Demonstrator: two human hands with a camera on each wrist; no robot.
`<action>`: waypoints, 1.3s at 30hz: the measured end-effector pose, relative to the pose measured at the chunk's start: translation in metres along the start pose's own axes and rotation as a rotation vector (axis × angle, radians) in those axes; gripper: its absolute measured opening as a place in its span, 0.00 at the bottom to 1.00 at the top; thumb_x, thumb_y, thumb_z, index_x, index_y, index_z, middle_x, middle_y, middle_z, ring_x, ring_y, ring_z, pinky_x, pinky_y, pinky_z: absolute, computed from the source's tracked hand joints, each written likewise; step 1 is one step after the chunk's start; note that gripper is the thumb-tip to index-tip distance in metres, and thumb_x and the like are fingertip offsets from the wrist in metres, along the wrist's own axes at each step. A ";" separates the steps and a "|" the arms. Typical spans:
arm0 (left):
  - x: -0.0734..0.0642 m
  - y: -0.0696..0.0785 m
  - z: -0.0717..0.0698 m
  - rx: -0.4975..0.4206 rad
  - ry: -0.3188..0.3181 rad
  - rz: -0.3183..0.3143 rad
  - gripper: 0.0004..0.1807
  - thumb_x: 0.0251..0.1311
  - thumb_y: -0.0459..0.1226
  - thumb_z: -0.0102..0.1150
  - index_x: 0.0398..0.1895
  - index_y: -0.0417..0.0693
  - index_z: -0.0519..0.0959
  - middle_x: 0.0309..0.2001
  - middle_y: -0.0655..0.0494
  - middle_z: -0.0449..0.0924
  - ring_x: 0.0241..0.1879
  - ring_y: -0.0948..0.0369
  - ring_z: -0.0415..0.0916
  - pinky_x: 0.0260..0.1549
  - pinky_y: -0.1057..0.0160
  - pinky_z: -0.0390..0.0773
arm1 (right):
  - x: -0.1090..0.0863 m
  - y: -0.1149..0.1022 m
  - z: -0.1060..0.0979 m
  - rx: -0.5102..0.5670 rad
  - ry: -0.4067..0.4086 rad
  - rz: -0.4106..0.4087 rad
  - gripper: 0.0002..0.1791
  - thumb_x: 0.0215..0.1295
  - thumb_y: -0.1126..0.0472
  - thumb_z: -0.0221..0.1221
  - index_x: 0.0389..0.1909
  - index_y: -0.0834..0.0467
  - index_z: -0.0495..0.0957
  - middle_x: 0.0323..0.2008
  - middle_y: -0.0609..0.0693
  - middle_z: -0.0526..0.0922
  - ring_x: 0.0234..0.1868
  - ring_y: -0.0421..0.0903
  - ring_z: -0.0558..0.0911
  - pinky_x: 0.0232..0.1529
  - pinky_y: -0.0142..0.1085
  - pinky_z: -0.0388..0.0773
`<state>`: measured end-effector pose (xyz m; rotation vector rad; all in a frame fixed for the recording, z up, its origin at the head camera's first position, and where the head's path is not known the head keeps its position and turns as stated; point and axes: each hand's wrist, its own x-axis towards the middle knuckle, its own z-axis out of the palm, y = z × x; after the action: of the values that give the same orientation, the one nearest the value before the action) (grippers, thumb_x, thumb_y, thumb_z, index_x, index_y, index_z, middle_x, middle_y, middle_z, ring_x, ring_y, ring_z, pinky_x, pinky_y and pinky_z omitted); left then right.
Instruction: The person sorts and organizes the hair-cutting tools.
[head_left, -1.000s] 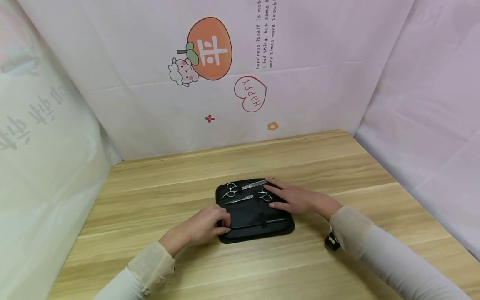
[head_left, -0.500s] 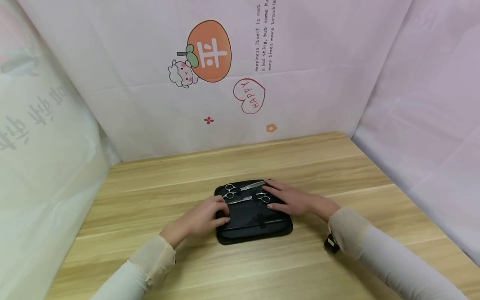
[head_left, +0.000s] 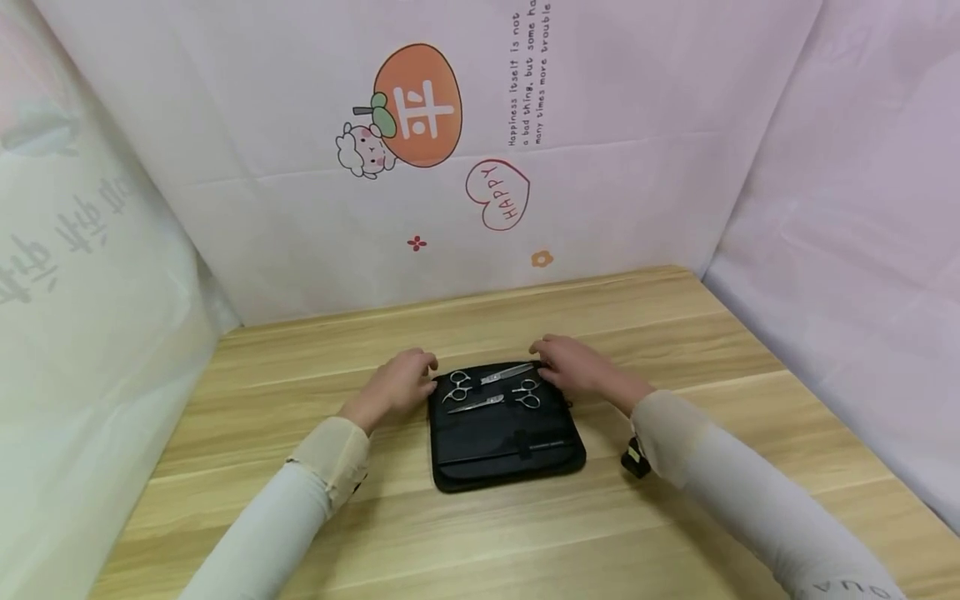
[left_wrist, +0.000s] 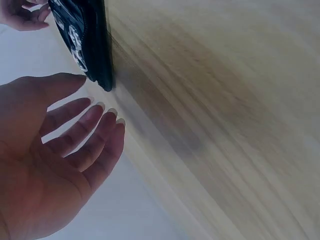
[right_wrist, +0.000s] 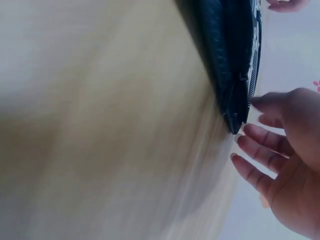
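A black zip case (head_left: 483, 429) lies open and flat on the table. Two pairs of silver scissors sit in its far half: one has its finger rings (head_left: 459, 385) at the left, the other its rings (head_left: 528, 393) at the right. A thin dark rod (head_left: 551, 444) is tucked under a strap nearer the front. My left hand (head_left: 397, 381) is at the far left corner, fingers loosely bent, thumb close to the case. At the far right corner is my right hand (head_left: 573, 364), its thumb by the zip edge and fingertips around the corner; whether they press it cannot be told.
The wooden table (head_left: 337, 517) extends around the case on every side. White printed sheeting (head_left: 300, 208) rises behind the table's far edge and along both sides. A small black object (head_left: 636, 458) shows at the right sleeve cuff.
My left hand has left the case's left side and moved away from me to its far left corner. My right hand has drawn off the right-hand scissors to the far right corner.
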<state>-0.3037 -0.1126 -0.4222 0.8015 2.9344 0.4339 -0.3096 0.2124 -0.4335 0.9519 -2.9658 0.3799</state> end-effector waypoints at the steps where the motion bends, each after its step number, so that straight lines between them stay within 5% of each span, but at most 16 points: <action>1: 0.002 0.000 0.000 -0.001 -0.007 -0.008 0.14 0.68 0.36 0.64 0.53 0.39 0.81 0.46 0.47 0.81 0.47 0.51 0.79 0.50 0.48 0.80 | 0.004 0.000 -0.001 0.004 -0.002 0.007 0.15 0.69 0.67 0.63 0.54 0.67 0.80 0.44 0.58 0.82 0.43 0.51 0.82 0.47 0.48 0.81; 8: 0.013 0.004 -0.001 0.016 -0.038 -0.026 0.09 0.68 0.37 0.64 0.46 0.42 0.82 0.39 0.53 0.81 0.41 0.55 0.78 0.43 0.50 0.80 | 0.020 0.002 -0.006 0.016 -0.030 0.001 0.03 0.65 0.73 0.61 0.35 0.64 0.82 0.33 0.52 0.83 0.35 0.48 0.78 0.42 0.45 0.80; 21: 0.017 0.006 0.011 -0.005 -0.001 -0.038 0.05 0.69 0.31 0.59 0.32 0.41 0.79 0.32 0.51 0.79 0.33 0.56 0.76 0.38 0.54 0.80 | 0.020 0.001 -0.006 -0.046 -0.121 0.031 0.06 0.74 0.69 0.52 0.35 0.61 0.75 0.28 0.50 0.77 0.29 0.47 0.75 0.34 0.42 0.77; 27: 0.013 0.010 0.014 -0.010 -0.008 -0.052 0.02 0.72 0.28 0.49 0.42 0.35 0.71 0.31 0.45 0.74 0.36 0.50 0.78 0.41 0.50 0.81 | 0.016 -0.002 -0.005 -0.041 -0.117 0.060 0.06 0.77 0.69 0.47 0.38 0.62 0.71 0.27 0.52 0.75 0.27 0.48 0.76 0.31 0.43 0.78; 31: 0.011 0.009 0.017 0.000 0.011 -0.072 0.09 0.70 0.26 0.48 0.50 0.32 0.69 0.37 0.41 0.75 0.42 0.48 0.79 0.47 0.49 0.82 | 0.014 -0.004 -0.004 -0.037 -0.082 0.069 0.04 0.76 0.69 0.48 0.39 0.62 0.70 0.26 0.52 0.75 0.27 0.48 0.76 0.31 0.43 0.78; 39: 0.005 0.008 0.011 -0.028 0.158 -0.047 0.03 0.74 0.29 0.44 0.43 0.36 0.67 0.41 0.40 0.73 0.37 0.45 0.77 0.40 0.48 0.81 | 0.009 -0.006 0.002 -0.068 0.090 0.069 0.03 0.76 0.69 0.47 0.41 0.63 0.68 0.27 0.53 0.75 0.29 0.50 0.77 0.33 0.45 0.80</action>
<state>-0.3027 -0.1008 -0.4303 0.7253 3.0766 0.5577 -0.3133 0.2025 -0.4338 0.8061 -2.9151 0.3110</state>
